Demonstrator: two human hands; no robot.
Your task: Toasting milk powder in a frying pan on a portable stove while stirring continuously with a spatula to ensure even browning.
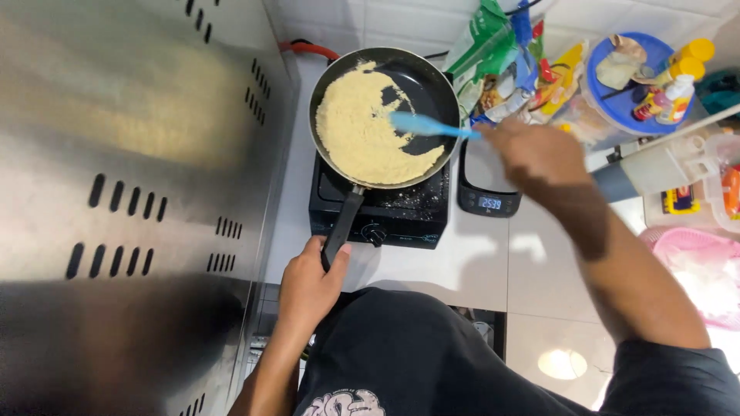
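A black frying pan point(424, 77) sits on a black single-burner stove point(385, 212), filled on its left side with pale yellow crumbly food point(358, 127). My left hand point(308, 285) grips the pan's black handle point(343, 223) at the stove's front edge. My right hand point(532, 150) holds a light blue spatula point(424, 125), whose blade reaches into the pan at the right edge of the food. The right part of the pan's bottom is bare.
A tall steel panel with slots point(131, 200) stands along the left. A digital kitchen scale point(489, 202) lies right of the stove. Packets point(501, 62), a blue-lidded tub point(624, 100), bottles point(682, 77) and a pink basket point(705, 266) crowd the right of the white counter point(462, 262).
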